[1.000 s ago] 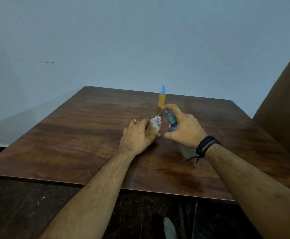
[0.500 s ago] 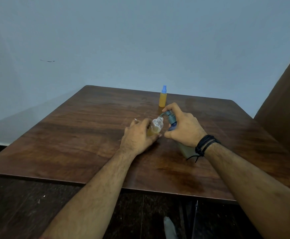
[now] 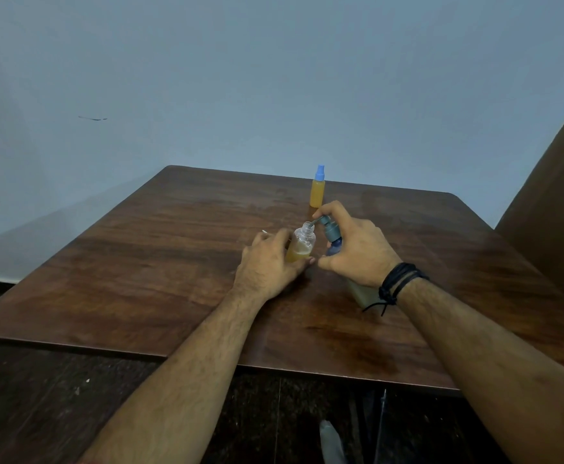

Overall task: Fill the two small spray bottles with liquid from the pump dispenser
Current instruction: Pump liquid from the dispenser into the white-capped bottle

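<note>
My left hand point(image 3: 270, 262) holds a small clear spray bottle point(image 3: 302, 244) with no cap, tilted, with amber liquid in its lower part. My right hand point(image 3: 357, 249) grips the pump dispenser point(image 3: 332, 234), a grey pump head on a pale bottle that lies mostly hidden under the hand. A finger rests on the pump head and the spout tip sits at the small bottle's open neck. A second small spray bottle point(image 3: 318, 190), full of orange liquid and with a blue cap, stands upright farther back on the table.
The dark wooden table point(image 3: 173, 262) reaches to a pale blue wall. A brown panel point(image 3: 555, 209) stands at the right. Dark floor shows below the table's near edge.
The uncapped bottle has shifted slightly right and its neck has come closer under the pump spout. Both hands have otherwise stayed in place.
</note>
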